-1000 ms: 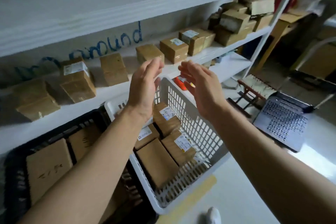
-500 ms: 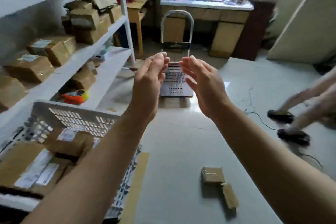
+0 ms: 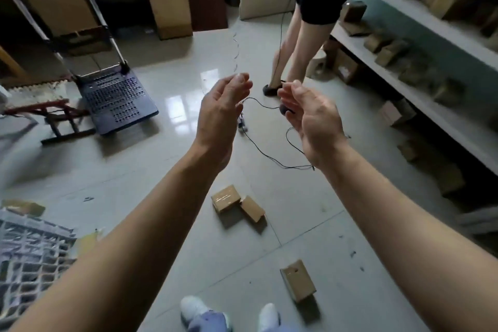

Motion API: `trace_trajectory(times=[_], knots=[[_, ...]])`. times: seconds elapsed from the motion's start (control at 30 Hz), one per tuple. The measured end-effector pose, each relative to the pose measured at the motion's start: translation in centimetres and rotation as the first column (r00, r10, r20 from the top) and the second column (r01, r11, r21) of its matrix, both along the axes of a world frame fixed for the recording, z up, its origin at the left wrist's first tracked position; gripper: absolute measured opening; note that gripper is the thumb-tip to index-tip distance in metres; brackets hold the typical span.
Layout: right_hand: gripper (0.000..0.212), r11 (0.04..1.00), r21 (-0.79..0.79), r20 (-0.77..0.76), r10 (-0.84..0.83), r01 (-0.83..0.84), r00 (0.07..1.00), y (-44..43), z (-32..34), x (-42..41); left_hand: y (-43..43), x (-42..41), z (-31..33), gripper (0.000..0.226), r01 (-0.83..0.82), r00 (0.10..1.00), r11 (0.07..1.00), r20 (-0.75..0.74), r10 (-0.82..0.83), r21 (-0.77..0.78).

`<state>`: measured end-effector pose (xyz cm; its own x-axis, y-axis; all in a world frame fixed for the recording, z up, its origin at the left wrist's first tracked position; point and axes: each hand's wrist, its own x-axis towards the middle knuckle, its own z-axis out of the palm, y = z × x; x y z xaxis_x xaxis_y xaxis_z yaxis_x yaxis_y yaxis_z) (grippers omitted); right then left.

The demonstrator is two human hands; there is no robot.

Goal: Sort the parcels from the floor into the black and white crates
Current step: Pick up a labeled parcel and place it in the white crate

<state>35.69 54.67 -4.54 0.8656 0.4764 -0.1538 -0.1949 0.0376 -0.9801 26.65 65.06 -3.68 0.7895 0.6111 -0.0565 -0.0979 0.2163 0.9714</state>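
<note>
Both my hands are raised in front of me, palms facing each other, holding nothing. My left hand [image 3: 219, 113] and my right hand [image 3: 312, 116] have relaxed, nearly straight fingers. On the tiled floor below them lie two small brown parcels touching each other: one [image 3: 225, 198] with clear tape on top and one [image 3: 252, 209] beside it. A third brown parcel [image 3: 297, 280] stands tilted nearer my feet. The white crate's [image 3: 29, 256] lattice wall shows at the lower left edge.
A person [image 3: 304, 35] stands ahead by a low shelf [image 3: 420, 94] lined with brown boxes. A black cable [image 3: 269, 151] runs across the floor. A folding hand trolley [image 3: 113, 97] and a red stand [image 3: 51, 113] sit at the left. My white shoes [image 3: 194, 307] show at the bottom.
My view has swung right, from the shelves and crates to the open floor. The parcels on the floor are now in view. My hands keep the same raised, empty pose.
</note>
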Motion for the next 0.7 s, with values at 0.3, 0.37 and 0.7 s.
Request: trace_trajectory(times=[0.3, 0.37, 0.7], knots=[[0.018, 0.943, -0.162, -0.142, -0.312, 0.289, 0.939, -10.4, -8.9, 2.5, -9.0, 6.3, -7.9, 0.017, 0.242, 0.952, 0.965, -0.166, -0.256, -0.097], [0.021, 0.902, -0.216, -0.173, -0.413, 0.375, 0.894, -12.7, -11.9, 2.5, -10.9, 7.7, -10.7, 0.016, 0.328, 0.915, 0.938, -0.212, -0.345, -0.112], [0.021, 0.709, -0.473, -0.329, -0.692, 0.523, 0.642, -23.4, -27.9, -0.6, -19.8, 10.2, -27.2, 0.029, 0.564, 0.702, 0.810, -0.424, -0.572, -0.158]])
